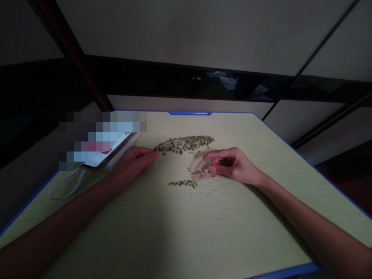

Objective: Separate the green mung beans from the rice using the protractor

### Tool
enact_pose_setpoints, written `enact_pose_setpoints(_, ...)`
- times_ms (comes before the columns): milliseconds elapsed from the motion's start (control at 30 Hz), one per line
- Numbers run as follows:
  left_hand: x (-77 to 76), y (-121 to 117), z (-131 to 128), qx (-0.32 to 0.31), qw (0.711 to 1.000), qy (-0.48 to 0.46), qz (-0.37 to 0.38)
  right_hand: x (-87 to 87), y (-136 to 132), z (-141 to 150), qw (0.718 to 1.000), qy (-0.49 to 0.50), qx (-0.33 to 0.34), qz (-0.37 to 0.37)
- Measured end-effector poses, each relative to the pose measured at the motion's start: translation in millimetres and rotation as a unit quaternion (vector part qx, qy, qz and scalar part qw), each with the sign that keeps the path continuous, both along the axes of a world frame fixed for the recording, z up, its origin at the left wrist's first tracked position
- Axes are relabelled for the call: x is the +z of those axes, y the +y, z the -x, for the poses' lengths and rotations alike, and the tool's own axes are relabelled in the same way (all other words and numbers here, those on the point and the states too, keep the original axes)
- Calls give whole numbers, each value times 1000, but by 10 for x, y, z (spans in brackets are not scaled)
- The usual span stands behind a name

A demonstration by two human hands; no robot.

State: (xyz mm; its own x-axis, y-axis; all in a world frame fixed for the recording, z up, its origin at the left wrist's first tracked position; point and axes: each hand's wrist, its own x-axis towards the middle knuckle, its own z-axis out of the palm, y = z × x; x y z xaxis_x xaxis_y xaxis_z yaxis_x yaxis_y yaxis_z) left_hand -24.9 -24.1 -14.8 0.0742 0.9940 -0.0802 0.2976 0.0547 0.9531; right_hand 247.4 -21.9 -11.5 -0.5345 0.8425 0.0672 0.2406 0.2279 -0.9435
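Small green beans mixed with pale grains form a long pile (186, 144) across the middle of the table. My left hand (139, 161) is at the pile's left end, thumb and fingers pinched together; whatever may be between the fingertips is too small to see. In my right hand (232, 166) is a clear plastic cup (200, 169), tipped on its side with its mouth to the left. A few pinkish and pale bits show through its wall. Nearer to me, just below the cup, lies a short row of beans (183, 183).
The pale table (162, 232) has a blue edge and a blue handle (190, 113) at its far side. A phone (104, 151) with a lit, partly blurred screen rests at the left, a white strap loop (65, 190) beside it. Pale cabinet panels (186, 35) stand behind.
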Motion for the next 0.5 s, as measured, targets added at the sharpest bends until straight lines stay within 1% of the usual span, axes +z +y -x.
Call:
enact_pose_setpoints(167, 17, -9, -8, -3, 1000, 4, 3, 18, 0, -38, 1000, -6, 10, 9)
enact_pose_setpoints(367, -10, 2, 6, -6, 1000, -13, 4, 4, 13, -69, 1000, 0, 16, 12)
enact_pose_setpoints(500, 11, -8, -8, -7, 1000, -3, 3, 8, 12, -81, 1000, -2, 20, 15)
